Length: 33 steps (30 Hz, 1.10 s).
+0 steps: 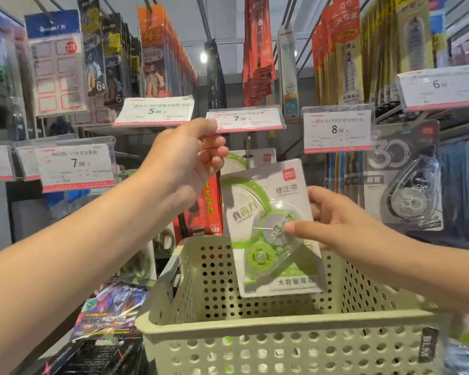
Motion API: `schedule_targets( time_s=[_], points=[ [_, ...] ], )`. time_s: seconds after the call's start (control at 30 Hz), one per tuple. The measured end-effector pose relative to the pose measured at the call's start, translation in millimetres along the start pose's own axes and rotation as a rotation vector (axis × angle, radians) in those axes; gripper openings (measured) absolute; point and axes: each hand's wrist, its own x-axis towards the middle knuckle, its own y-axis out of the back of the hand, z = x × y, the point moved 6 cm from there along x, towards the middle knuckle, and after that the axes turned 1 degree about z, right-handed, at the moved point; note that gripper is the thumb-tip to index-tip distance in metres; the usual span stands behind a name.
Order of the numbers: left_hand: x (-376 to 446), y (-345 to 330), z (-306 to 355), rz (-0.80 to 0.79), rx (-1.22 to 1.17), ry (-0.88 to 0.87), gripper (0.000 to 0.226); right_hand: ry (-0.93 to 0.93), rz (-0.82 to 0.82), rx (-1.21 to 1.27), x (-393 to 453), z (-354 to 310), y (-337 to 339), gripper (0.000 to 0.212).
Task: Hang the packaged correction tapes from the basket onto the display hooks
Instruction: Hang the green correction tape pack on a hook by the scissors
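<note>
Our right hand (336,220) pinches a tape pack (271,228) above the basket (255,328); our left hand (192,155) lifts the price tag (244,119), seemingly baring the hook (248,147).

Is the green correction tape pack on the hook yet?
Not yet. Right hand holds the pack tilted above the basket.

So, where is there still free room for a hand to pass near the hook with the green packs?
A gap lies between the left hand and the green correction tape pack that the right hand pinches. The perforated beige plastic basket shows bare inner wall below. Above, price tags such as the 7.90 tag crowd the hooks.
</note>
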Motion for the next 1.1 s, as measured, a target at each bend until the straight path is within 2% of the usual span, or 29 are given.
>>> schedule_targets(
  time_s=[0.13,0.5,0.9,1.1],
  points=[
    [-0.6,-2.0,0.1,-0.007,-0.01,0.014,0.022,-0.028,0.002,0.108,15.8,-0.3,-1.4,0.035],
    [0.6,-2.3,1.2,-0.012,-0.005,0.022,0.02,0.016,0.072,0.147,55.1,-10.7,-2.3,0.032],
    [-0.7,-0.2,-0.5,0.008,0.015,0.019,0.022,-0.038,0.055,0.16,70.1,3.8,-2.0,0.035],
    [-1.2,0.4,-5.0,0.012,0.019,0.023,0.031,-0.082,0.093,0.134,77.5,15.8,3.2,0.048]
  ],
)
